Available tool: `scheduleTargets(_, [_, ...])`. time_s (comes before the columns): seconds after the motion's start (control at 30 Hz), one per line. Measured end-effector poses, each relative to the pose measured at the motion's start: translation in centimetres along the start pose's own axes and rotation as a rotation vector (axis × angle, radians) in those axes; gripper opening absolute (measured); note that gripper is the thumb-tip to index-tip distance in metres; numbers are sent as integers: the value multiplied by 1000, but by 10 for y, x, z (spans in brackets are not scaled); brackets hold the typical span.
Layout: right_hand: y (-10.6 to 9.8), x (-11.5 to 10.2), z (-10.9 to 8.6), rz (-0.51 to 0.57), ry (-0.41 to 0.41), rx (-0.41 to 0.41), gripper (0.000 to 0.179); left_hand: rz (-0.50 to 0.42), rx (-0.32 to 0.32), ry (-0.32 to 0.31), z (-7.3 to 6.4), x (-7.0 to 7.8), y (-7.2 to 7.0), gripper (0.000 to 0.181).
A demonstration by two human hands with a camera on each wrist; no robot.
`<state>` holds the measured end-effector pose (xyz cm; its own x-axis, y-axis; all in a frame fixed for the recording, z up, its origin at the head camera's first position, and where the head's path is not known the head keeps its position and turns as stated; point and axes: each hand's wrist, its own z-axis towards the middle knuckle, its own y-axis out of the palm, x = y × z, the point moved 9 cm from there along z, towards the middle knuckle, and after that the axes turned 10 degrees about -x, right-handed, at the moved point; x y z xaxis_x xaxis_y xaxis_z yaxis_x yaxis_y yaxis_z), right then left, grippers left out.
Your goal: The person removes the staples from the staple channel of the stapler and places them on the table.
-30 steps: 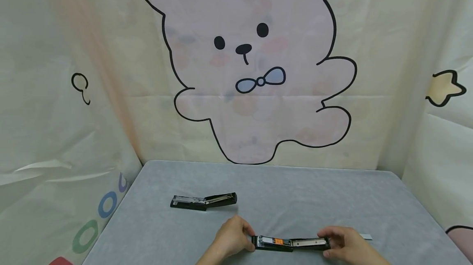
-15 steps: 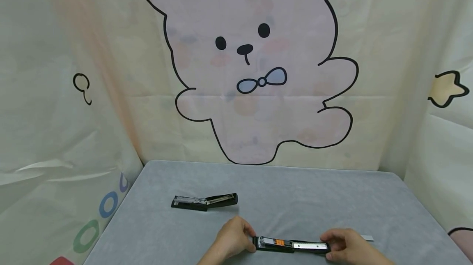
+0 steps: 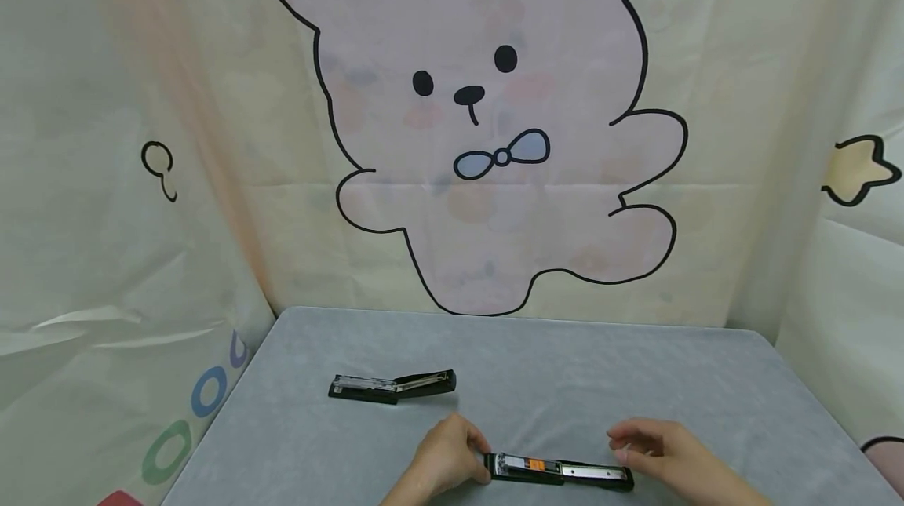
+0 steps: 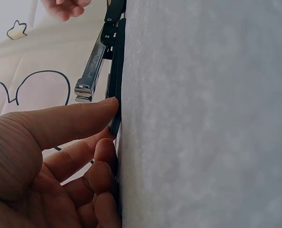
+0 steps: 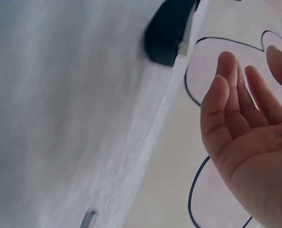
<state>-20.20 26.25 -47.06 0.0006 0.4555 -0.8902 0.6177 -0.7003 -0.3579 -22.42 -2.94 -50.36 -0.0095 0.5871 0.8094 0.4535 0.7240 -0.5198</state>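
Note:
A black stapler (image 3: 595, 473) lies folded out flat on the table near its front, with an orange mark on its left part. My left hand (image 3: 450, 449) pinches its left end between thumb and fingers. In the left wrist view the stapler's metal magazine (image 4: 90, 71) tilts up from the black base (image 4: 116, 78). My right hand (image 3: 660, 447) is off the stapler, just above its right end, fingers loosely bent and holding nothing. The right wrist view shows that black end (image 5: 167, 33) apart from the right hand (image 5: 250, 123).
Farther back on the left, a second black stapler (image 3: 391, 386) lies folded out on the grey cloth-covered table (image 3: 565, 380). A small metallic strip (image 5: 89, 219) lies on the cloth to the right. Behind the table hangs a printed curtain (image 3: 480, 239).
The stapler's right part has gone down flat onto the table. My right hand has let go of that end and lifted slightly. My left hand keeps its hold.

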Motion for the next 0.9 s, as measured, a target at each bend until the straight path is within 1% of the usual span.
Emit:
scheduleTargets(0.1, [6,-6,4,67,9,13,40,-1,-1,-5,0,0,0,31])
scheduleTargets(0.17, [11,-9,8,106,-1,17,42,-4,-1,-8,0,-1,-1,31])
scheduleTargets(0.23, [17,-9,12,130,0,23,43,-7,-1,-9,0,-1,-1,31])
scheduleTargets(0.33, [29,-8,20,143,29,33,44,-11,3,-3,-1,-1,-1,31])
scheduleTargets(0.43, [41,-6,27,150,79,47,44,-5,11,9,-1,0,-1,31])
scheduleTargets(0.57, [55,-5,35,220,98,42,41,3,13,17,-1,0,-1,31])
scheduleTargets(0.63, [62,-5,39,265,80,18,39,4,10,16,-1,0,-1,30])
scheduleTargets(0.67, [66,-3,41,285,87,-13,38,5,9,15,-1,0,-1,30])
scheduleTargets(0.77, [76,-1,47,347,80,-61,37,6,2,8,-1,0,0,30])
scheduleTargets(0.8, [80,1,49,366,90,-95,36,4,0,5,-1,0,0,30])
scheduleTargets(0.87, [88,2,53,401,105,-118,34,3,-3,0,0,0,0,30])
scheduleTargets(0.9, [91,1,54,421,93,-117,34,1,-5,-3,0,0,0,30])
